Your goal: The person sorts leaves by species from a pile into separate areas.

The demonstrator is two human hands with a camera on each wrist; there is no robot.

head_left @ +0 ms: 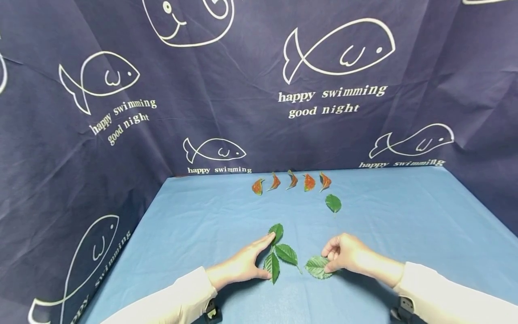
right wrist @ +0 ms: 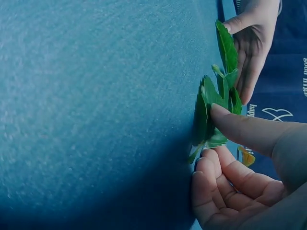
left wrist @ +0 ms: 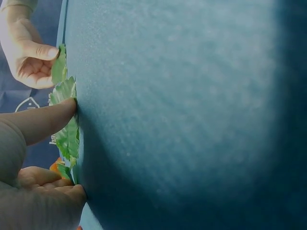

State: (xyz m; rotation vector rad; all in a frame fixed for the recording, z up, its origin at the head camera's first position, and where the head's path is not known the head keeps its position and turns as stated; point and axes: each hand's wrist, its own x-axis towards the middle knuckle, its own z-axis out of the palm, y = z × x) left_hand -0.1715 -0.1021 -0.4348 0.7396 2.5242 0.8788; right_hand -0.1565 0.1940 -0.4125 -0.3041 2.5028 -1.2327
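My left hand (head_left: 243, 263) spreads thumb and fingers over green leaves at the middle front of the cloth. Its fingertips touch an upper green leaf (head_left: 277, 229), while the thumb rests at the edge of a lower green leaf (head_left: 274, 266). Between the hands lies another green leaf (head_left: 286, 254), its stem pointing toward the right. With thumb and curled fingers, my right hand (head_left: 351, 255) pinches the right edge of a broad, paler green leaf (head_left: 314, 266). In the right wrist view, the thumb lies over this leaf (right wrist: 207, 108) near its stem end.
Several orange-red curled leaves (head_left: 309, 182) form a row along the back of the blue cloth (head_left: 194, 211). A single green leaf (head_left: 333, 203) lies just in front of the row's right end. Dark blue fabric (head_left: 259, 112) with fish drawings hangs behind and at the sides.
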